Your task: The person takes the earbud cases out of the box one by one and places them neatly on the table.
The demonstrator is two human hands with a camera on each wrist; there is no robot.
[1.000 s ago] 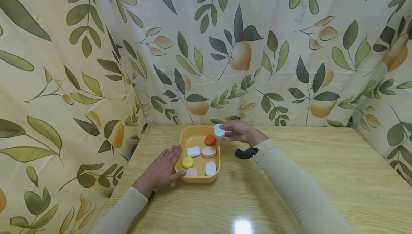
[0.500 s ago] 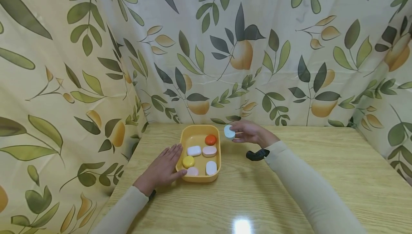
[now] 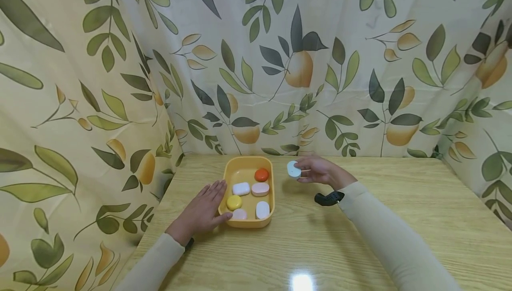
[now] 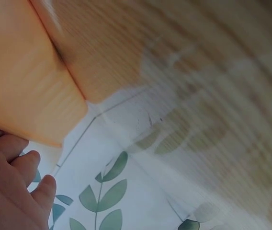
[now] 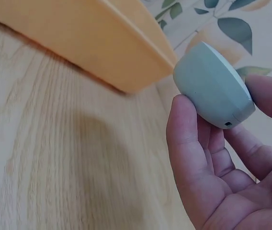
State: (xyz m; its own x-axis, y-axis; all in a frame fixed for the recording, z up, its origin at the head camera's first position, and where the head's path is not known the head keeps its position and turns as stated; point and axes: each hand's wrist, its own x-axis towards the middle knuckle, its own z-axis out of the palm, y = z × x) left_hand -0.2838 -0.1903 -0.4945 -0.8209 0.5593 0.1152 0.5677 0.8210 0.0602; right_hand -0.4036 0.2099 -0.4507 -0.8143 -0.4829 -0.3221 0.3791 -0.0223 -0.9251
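Note:
My right hand (image 3: 322,171) pinches a small pale green rounded case (image 3: 294,170) between thumb and fingers, raised over the table just right of a yellow tray (image 3: 250,224). In the right wrist view, the case (image 5: 212,86) has smooth curved sides, a flatter face and a small dark port-like hole. My left hand (image 3: 205,209) lies with straight fingers along the tray's left rim, its thumb at the front left corner. In the left wrist view, the fingertips (image 4: 45,189) show beside the tray's outer wall (image 4: 21,72).
Inside the tray are several smooth rounded pieces: a red one (image 3: 262,175), a yellow one (image 3: 234,202), a white one (image 3: 241,189), a pink one (image 3: 260,189) and other pale ones. A leaf-and-fruit patterned curtain (image 3: 256,104) stands behind and left of the wooden table (image 3: 392,211).
My right hand has carried the pale green case from over the tray's right rim to the right and slightly down. The left hand and the tray have stayed in place.

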